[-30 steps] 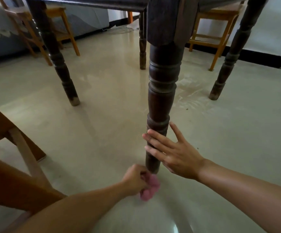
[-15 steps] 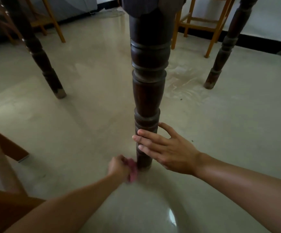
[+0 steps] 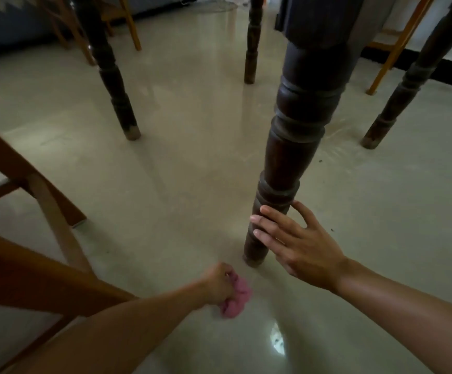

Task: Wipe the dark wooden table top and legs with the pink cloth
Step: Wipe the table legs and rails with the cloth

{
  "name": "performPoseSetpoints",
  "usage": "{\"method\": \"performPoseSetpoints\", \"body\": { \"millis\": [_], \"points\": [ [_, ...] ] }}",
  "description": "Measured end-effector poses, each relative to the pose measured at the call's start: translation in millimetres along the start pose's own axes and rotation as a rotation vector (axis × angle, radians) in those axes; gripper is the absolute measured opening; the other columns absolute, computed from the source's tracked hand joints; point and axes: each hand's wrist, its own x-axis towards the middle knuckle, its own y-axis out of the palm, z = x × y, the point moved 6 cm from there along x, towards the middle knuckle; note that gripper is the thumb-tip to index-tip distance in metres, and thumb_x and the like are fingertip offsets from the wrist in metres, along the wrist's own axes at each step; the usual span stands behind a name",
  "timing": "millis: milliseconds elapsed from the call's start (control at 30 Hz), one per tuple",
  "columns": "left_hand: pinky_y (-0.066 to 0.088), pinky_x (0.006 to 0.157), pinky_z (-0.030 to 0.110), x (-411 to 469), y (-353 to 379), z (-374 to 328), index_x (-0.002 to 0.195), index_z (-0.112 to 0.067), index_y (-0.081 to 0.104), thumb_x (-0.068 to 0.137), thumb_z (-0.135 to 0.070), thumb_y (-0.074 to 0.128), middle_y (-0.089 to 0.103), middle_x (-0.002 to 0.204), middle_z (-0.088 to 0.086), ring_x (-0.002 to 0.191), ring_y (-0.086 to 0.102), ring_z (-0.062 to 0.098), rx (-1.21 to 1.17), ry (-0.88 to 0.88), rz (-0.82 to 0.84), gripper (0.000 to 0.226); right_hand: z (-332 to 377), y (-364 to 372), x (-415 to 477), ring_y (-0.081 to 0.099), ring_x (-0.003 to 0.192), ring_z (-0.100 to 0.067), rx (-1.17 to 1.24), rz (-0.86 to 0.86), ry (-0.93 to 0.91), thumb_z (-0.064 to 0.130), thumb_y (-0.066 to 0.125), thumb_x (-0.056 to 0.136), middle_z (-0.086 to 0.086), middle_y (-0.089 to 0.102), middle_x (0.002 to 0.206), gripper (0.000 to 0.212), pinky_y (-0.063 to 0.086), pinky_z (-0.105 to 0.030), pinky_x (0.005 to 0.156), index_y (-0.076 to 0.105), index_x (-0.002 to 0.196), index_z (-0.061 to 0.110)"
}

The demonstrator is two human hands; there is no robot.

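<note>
Your left hand [image 3: 218, 286] is low, near the floor [image 3: 192, 184]; fingers curled tight round the pink cloth [image 3: 237, 298], which is bunched into a wad and sticks out on the hand's right side; cannot tell whether the cloth touches the floor. Cloth sits just beside the foot of the near table leg [image 3: 287, 163], to its lower left, apart from it. Your right hand [image 3: 300, 247] is on that leg's lower section, below the turned rings; fingers straight and slightly spread, laid flat across the front of the leg; thumb arched up by the leg's right edge; cannot tell if the thumb touches; the hand grips nothing. Near leg is dark, turned, upright, foot on the floor; table corner [image 3: 327, 17] above it at the top of frame. Three more dark legs behind: left leg [image 3: 111, 76], back leg [image 3: 253, 44], right leg [image 3: 408, 82]; all well apart from both hands. Brown wooden chair [image 3: 43, 206] at left, near your left forearm; lighter chair [image 3: 392, 44] at back right, partly behind the right leg. Floor is pale and glossy; bright glare patch [image 3: 277, 341] between your forearms.
</note>
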Motion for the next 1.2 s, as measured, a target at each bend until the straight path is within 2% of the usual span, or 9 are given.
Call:
{"method": "performPoseSetpoints", "body": {
  "millis": [67, 233, 367, 467, 667, 833, 1000, 1100, 1200],
  "points": [
    [0.046, 0.045, 0.013, -16.9, -36.5, -1.2, 0.075, -0.022, 0.051, 0.08, 0.0, 0.063, 0.058, 0.065, -0.009, 0.053, 0.055, 0.003, -0.01, 0.007, -0.134, 0.026, 3.5, -4.4, 0.6, 0.0, 0.151, -0.027, 0.038, 0.076, 0.032, 0.018, 0.081, 0.067, -0.012, 0.038, 0.153, 0.073, 0.021, -0.06, 0.112, 0.055, 0.135, 0.01],
    [0.037, 0.031, 0.017, -89.2, -99.1, -6.1, 0.064, -0.013, 0.047, 0.077, 0.012, 0.052, 0.05, 0.034, -0.017, 0.029, 0.045, 0.0, -0.248, -0.033, -0.447, 0.029, 15.8, -34.1, 4.9, 0.014, 0.149, -0.03, 0.185, 0.271, 0.178, 0.019, 0.087, 0.058, -0.015, 0.042, 0.15, 0.074, 0.029, -0.061, 0.107, 0.061, 0.127, 0.01],
    [0.042, 0.05, 0.025, -147.4, -119.7, -2.5, 0.064, -0.017, 0.047, 0.076, -0.006, 0.065, 0.054, 0.056, -0.001, 0.058, 0.055, 0.019, -0.244, -0.114, -0.521, 0.024, 25.6, -76.2, 19.8, 0.039, 0.138, -0.036, 0.292, 0.46, 0.291, 0.021, 0.089, 0.05, -0.019, 0.051, 0.141, 0.076, 0.045, -0.061, 0.097, 0.066, 0.121, 0.01],
    [0.041, 0.052, 0.03, -194.9, -134.6, -19.2, 0.06, -0.018, 0.042, 0.078, -0.01, 0.065, 0.049, 0.056, 0.001, 0.057, 0.05, 0.019, -0.272, -0.102, -0.552, 0.031, 27.0, -118.3, 40.8, 0.055, 0.125, -0.037, 0.388, 0.531, 0.335, 0.022, 0.092, 0.043, -0.019, 0.059, 0.132, 0.08, 0.053, -0.054, 0.088, 0.067, 0.117, 0.011],
    [0.036, 0.053, 0.03, -298.2, -172.6, -87.1, 0.067, -0.017, 0.045, 0.087, -0.032, 0.063, 0.051, 0.061, -0.004, 0.06, 0.05, 0.017, -0.236, -0.137, -0.5, 0.031, 13.4, -248.3, 98.2, 0.061, 0.118, -0.03, 0.521, 0.494, 0.261, 0.022, 0.087, 0.051, -0.013, 0.062, 0.129, 0.071, 0.055, -0.045, 0.09, 0.064, 0.118, 0.015],
    [0.032, 0.05, 0.026, -374.1, -238.5, -164.6, 0.068, -0.024, 0.041, 0.091, -0.032, 0.059, 0.051, 0.065, -0.007, 0.058, 0.046, 0.009, -0.184, -0.057, -0.557, 0.031, -28.3, -357.4, 138.2, 0.063, 0.115, -0.025, 0.561, 0.461, 0.208, 0.027, 0.086, 0.057, -0.01, 0.064, 0.127, 0.067, 0.056, -0.037, 0.088, 0.065, 0.12, 0.017],
    [0.055, 0.06, 0.041, -422.6, -329.2, -237.0, 0.073, -0.022, 0.049, 0.09, -0.033, 0.059, 0.062, 0.072, 0.0, 0.065, 0.063, 0.018, -0.324, -0.016, -0.629, 0.022, -98.7, -437.8, 165.2, 0.065, 0.107, -0.023, 0.603, 0.418, 0.279, 0.021, 0.076, 0.067, -0.006, 0.065, 0.123, 0.055, 0.059, -0.033, 0.077, 0.064, 0.121, 0.016],
    [0.058, 0.067, 0.04, -436.6, -372.4, -301.8, 0.08, -0.024, 0.054, 0.091, -0.032, 0.059, 0.064, 0.078, -0.003, 0.07, 0.065, 0.013, -0.309, 0.051, -0.625, 0.015, -137.6, -474.8, 177.9, 0.065, 0.102, -0.019, 0.639, 0.362, 0.307, 0.016, 0.048, 0.081, -0.002, 0.065, 0.12, 0.041, 0.058, -0.031, 0.072, 0.064, 0.119, 0.019],
    [0.055, 0.072, 0.036, -436.2, -405.1, -370.1, 0.079, -0.022, 0.053, 0.091, -0.032, 0.058, 0.061, 0.084, -0.001, 0.075, 0.063, 0.013, -0.252, 0.11, -0.687, 0.017, -184.2, -504.7, 189.7, 0.066, 0.088, -0.015, 0.65, 0.275, 0.324, 0.019, 0.045, 0.081, 0.001, 0.068, 0.111, 0.038, 0.057, -0.027, 0.065, 0.067, 0.112, 0.018]
  ]
}}
